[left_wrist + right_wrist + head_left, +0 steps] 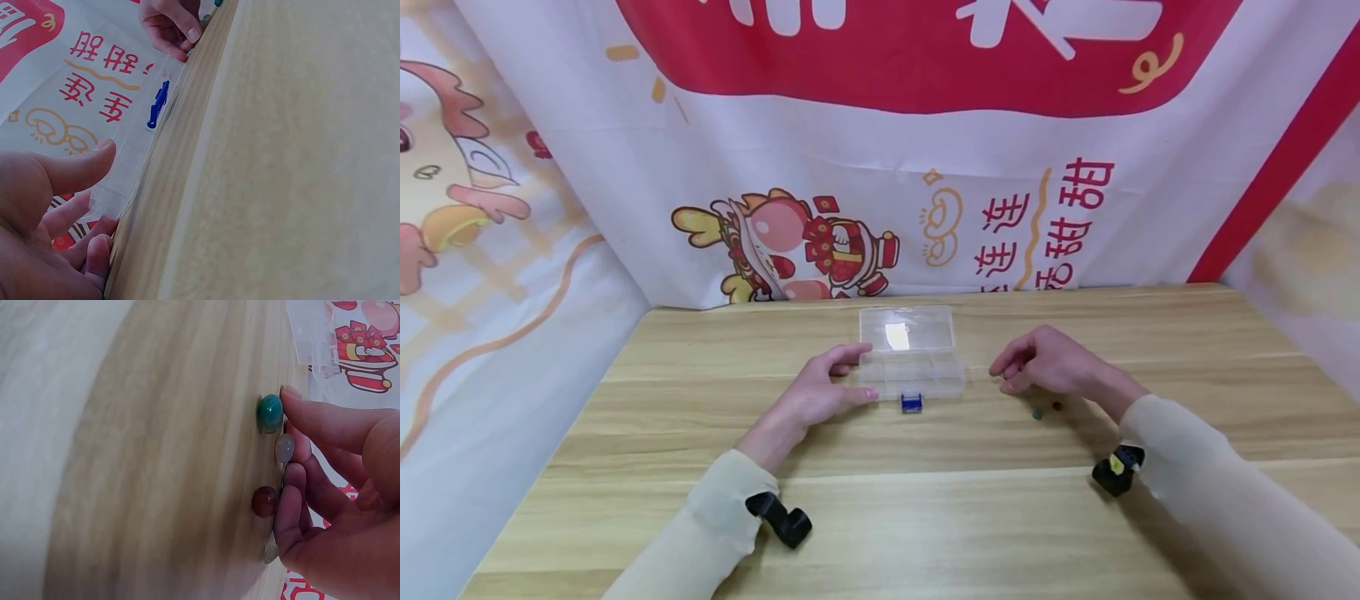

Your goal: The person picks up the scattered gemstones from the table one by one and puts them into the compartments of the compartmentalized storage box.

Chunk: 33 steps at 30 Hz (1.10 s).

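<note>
The green stone (270, 414) has a teal cast, the round stone (265, 501) is dark red-brown, and the oval stone (284, 449) is a milky pale grey. The box (913, 354) is clear and colourless, with a deep blue clasp (912, 403). Light brown wood grain streaks the table (917, 517), the sleeves (1210, 475) are cream, and the white cloth (820, 142) carries red lettering, orange squiggles and red-and-yellow cartoon figures.

there are two hands (808, 396), one clear box (917, 375), one blue clasp (912, 403), one green stone (270, 414), one red-brown stone (264, 502), two pale stones (284, 449), two wrist cameras (788, 527).
</note>
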{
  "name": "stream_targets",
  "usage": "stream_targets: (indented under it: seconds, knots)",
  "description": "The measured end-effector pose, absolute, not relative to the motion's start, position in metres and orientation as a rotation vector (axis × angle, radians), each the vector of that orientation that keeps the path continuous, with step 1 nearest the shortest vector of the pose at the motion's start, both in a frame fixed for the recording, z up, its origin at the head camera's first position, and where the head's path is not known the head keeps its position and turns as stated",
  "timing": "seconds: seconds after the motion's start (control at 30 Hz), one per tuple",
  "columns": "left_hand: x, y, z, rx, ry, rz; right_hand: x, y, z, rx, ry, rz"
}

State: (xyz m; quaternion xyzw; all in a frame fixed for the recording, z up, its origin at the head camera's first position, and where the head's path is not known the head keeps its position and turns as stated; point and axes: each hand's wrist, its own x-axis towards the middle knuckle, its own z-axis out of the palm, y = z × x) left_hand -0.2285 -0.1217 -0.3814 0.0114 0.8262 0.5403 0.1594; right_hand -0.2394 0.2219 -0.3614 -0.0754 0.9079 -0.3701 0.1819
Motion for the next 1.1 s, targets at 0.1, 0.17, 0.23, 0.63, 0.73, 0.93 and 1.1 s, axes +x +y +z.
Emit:
stream_targets:
  seconds: [0.1,0.17,0.23,0.63,0.73,0.93,1.1]
  knots:
    - [-0.229,-0.123,-0.381,0.031,2.366,1.540,-0.240,0.220,-0.362,-0.188,2.592,-1.030]
    - [-0.228,-0.123,-0.381,0.037,2.367,1.536,-0.241,0.219,-0.362,-0.176,2.608,-1.020]
    - [-0.228,-0.123,-0.381,0.042,2.367,1.534,-0.241,0.218,-0.362,-0.161,2.619,-1.012]
    - [-0.229,-0.123,-0.381,0.043,2.382,1.535,-0.243,0.214,-0.361,-0.110,2.649,-0.959]
    - [-0.228,-0.123,-0.382,0.044,2.388,1.534,-0.243,0.212,-0.358,-0.097,2.647,-0.924]
    - [-0.228,-0.124,-0.382,0.030,2.385,1.533,-0.248,0.207,-0.352,-0.067,2.617,-0.859]
    - [-0.228,-0.123,-0.383,0.035,2.383,1.537,-0.251,0.207,-0.349,-0.051,2.607,-0.830]
